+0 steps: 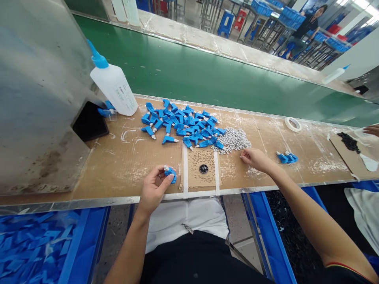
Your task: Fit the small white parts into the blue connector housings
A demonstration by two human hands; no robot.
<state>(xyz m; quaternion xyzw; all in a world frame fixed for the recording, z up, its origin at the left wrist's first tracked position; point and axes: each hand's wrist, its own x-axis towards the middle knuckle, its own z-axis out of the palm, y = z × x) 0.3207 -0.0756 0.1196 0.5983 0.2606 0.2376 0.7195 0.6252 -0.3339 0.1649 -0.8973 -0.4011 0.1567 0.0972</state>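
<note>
My left hand (154, 185) is closed around a blue plastic piece (171, 174) with a whitish tip, held over the bench's front part. My right hand (254, 158) rests by the near edge of a pile of small grey-white pieces (235, 139), fingers pinched together; whatever they hold, if anything, is too small to make out. Beyond both hands lies a heap of similar blue pieces (183, 122). Between the hands, a small round black dish (203, 169) sits on a cardboard pad (195, 179) bordered by white tape strips.
A white bottle with blue nozzle (115, 88) stands back left beside a metal panel (38, 98). A tape roll (286, 123) and a few blue pieces (286, 157) lie to the right. Blue crates flank the lap below the bench edge. Another person's hand (372, 130) shows far right.
</note>
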